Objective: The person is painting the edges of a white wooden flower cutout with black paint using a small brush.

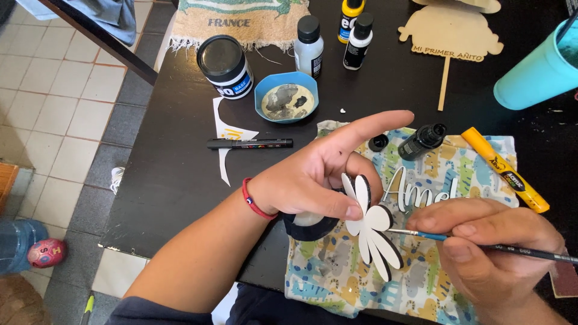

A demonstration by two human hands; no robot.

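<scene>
Black tabletop (180,174) fills most of my view, with pale floor tiles (54,90) off to the left and a patterned cloth (337,271) spread under the work. My left hand (313,174) pinches a white flower-shaped cutout (370,225) between thumb and curled fingers, index finger stretched out toward the right; the cutout stands on edge above the cloth, its long axis running from upper left down to lower right, petals fanning toward me. My right hand (487,247) is closed on a thin paintbrush (512,250) lying almost level, its tip touching the petals from the right. Behind, a blue bowl (286,97), a black marker (250,144), a paint jar (225,65) and small bottles (309,47) stand well apart from the hands. Near table edge runs just below my left forearm; bare black surface lies open to the left of it
</scene>
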